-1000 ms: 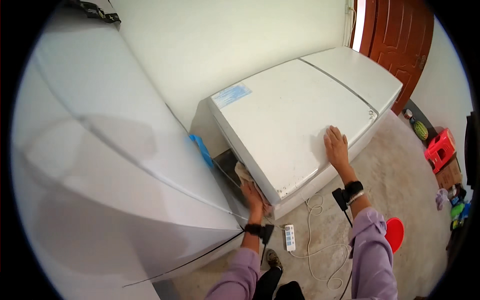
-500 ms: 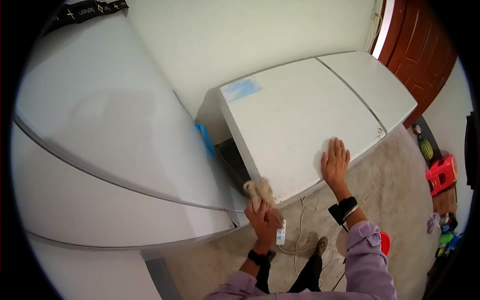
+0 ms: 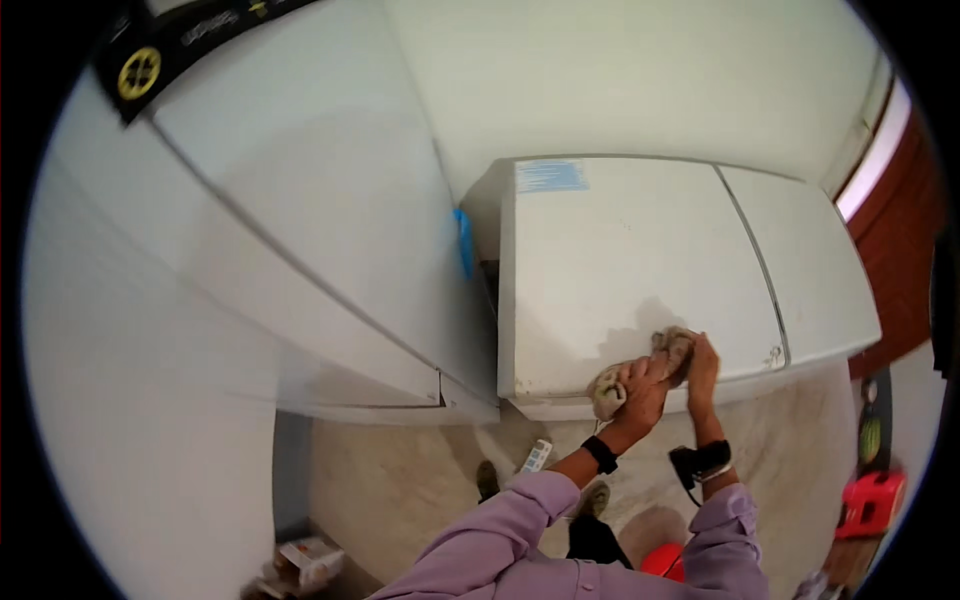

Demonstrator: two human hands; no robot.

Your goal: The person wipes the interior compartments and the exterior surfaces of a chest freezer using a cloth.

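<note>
A dirty beige cloth is bunched between my two hands over the near edge of a large white appliance with a two-panel top. My left hand is closed round the cloth, part of which bulges out at its left side. My right hand grips the other end of the cloth, fingers curled and partly hidden. Brownish marks show at the top's near left corner and near the seam between the panels. A patch of blue streaks lies at its far left corner.
A tall white cabinet-like unit stands at left, with a blue strip in the gap beside the appliance. On the floor are a power strip, a red round object and a red stool. A brown door is at right.
My left hand has brought the cloth rightward from the appliance's left corner. My right hand, flat on the top before, now grips the cloth too. The view has shifted.
</note>
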